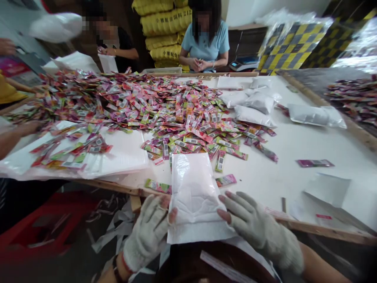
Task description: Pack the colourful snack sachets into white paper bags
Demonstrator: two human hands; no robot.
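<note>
A white, slightly glossy padded envelope [194,184] lies between the two sets of fingers, its lower end overhanging the front of the white tabletop [288,181]. The gloved right hand [256,224] has loosely spread, released fingers, the tips touching the envelope's right side; the gloved left hand [147,232] has half-bent fingers at its left side, and whether they pinch it I cannot tell. A raw wooden rim [330,235] runs just below the right fingers. Rightward of them, bare board stretches past a flat purple sachet [315,163]. Ahead of the fingertips, a wide heap of small multicoloured foil sachets [165,102] limits movement; left, flat white envelopes [126,149] crowd close. Farthest ahead, stacked yellow printed sacks [166,19] stand behind a co-worker in light blue [206,43].
</note>
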